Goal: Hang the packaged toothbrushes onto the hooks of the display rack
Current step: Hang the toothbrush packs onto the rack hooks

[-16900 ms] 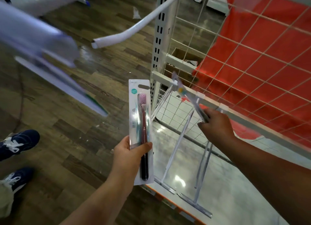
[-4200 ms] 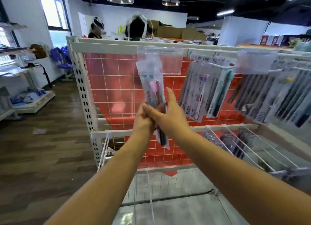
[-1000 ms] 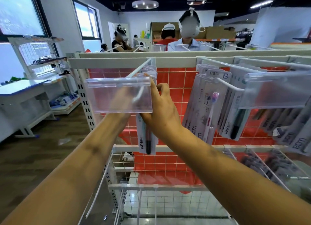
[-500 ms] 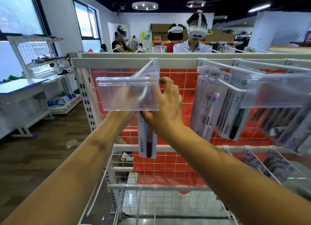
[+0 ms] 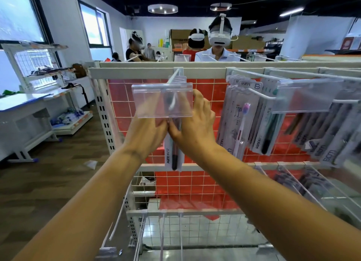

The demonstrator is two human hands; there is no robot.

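Observation:
A packaged toothbrush point(image 5: 173, 155) hangs upright at the leftmost white hook point(image 5: 172, 78) of the display rack point(image 5: 156, 73). Its top is hidden behind the hook's clear price-tag holder point(image 5: 162, 100). My left hand point(image 5: 146, 135) and my right hand point(image 5: 195, 127) meet on the pack just under that holder, fingers curled round its edges. The fingertips are partly hidden behind the clear plastic. More packaged toothbrushes point(image 5: 242, 122) hang in a row on the hooks to the right.
A red panel behind white wire mesh point(image 5: 211, 182) backs the rack. Lower hooks point(image 5: 293, 182) stick out at the right. People wearing headsets point(image 5: 218, 39) stand behind the rack. White tables and shelves point(image 5: 35, 104) line the left wall, over wooden floor.
The pack has stayed on the leftmost hook. My left hand has come out from behind the tag holder and now meets my right hand lower on the pack.

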